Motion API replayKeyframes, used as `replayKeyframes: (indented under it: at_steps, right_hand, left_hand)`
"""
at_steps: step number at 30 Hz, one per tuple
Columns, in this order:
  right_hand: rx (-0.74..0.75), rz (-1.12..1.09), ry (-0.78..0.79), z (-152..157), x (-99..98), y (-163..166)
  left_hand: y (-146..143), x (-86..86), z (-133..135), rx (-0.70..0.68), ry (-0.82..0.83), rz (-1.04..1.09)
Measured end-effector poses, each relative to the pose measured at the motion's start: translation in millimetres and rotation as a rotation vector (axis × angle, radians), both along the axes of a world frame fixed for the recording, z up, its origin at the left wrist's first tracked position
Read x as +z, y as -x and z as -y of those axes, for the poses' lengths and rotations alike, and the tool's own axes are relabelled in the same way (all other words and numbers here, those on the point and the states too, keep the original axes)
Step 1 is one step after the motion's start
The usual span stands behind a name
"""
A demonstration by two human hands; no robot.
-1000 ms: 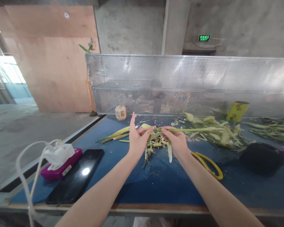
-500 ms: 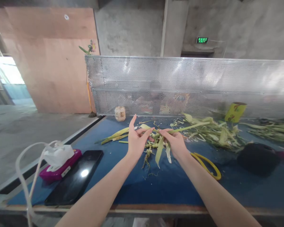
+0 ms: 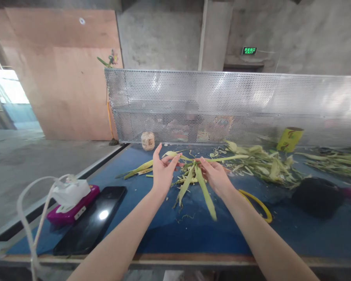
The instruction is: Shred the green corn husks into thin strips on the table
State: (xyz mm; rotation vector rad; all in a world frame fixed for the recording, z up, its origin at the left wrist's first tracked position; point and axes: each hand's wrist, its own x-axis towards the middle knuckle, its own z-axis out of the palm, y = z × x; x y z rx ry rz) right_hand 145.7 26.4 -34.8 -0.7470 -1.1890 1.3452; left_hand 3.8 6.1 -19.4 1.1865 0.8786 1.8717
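Above the middle of the blue table, my right hand [image 3: 216, 175] pinches a leafy green stalk [image 3: 232, 158] near the joint where its leaves meet. Two long pale-green leaves [image 3: 205, 193] droop from that joint toward me. My left hand [image 3: 163, 171] is closed, thumb against fingers, on a leaf [image 3: 187, 158] that stretches across to the right hand; its index finger points up. Plant scraps [image 3: 183, 180] lie beneath both hands, partly hidden. Left of them rest some long yellow-green leaves [image 3: 139, 169].
A pile of leaves [image 3: 269, 166] lies to the right, near a yellow tube [image 3: 290, 139]. A yellow loop [image 3: 263, 207] and dark bundle [image 3: 317, 197] sit closer. At left are a phone [image 3: 90, 220], purple power strip [image 3: 73, 208] and jar [image 3: 148, 141]. Perforated metal panel [image 3: 169, 89] stands behind.
My left hand has moved slightly left, away from the right hand, with the leaf stretched between them. The drooping leaves have swung and now hang spread apart, reaching closer to me.
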Motion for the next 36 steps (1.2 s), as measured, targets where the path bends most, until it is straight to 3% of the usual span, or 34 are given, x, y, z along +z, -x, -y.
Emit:
replayKeyframes:
  at_steps: [6,13,17,23,31,36]
  right_hand:
    - [-0.057,0.046,-0.081,-1,0.3,-1]
    - [-0.122,0.023,-0.106,-4,-0.5,-2]
    - [-0.134,0.064,-0.128,-4,-0.7,-3]
    - [-0.182,0.190,-0.217,-6,-2.6,-3]
    - [-0.040,0.186,-0.083,2,3.0,2]
    - [-0.163,0.186,-0.195,2,1.5,1]
  left_hand:
    - [-4,-1.3,-1,-0.024,0.045,-0.015]
    - [-3,-11.4,-5,0.030,0.066,-0.218]
    - [-2,-14.7,-8,-0.074,0.152,-0.303]
    - [-5,-10.0,-2,-0.035,0.114,-0.297]
    - [-6,-13.0,0,-0.237,0.055,-0.262]
    - [-8,-12.4,2,-0.195,0.139,-0.252]
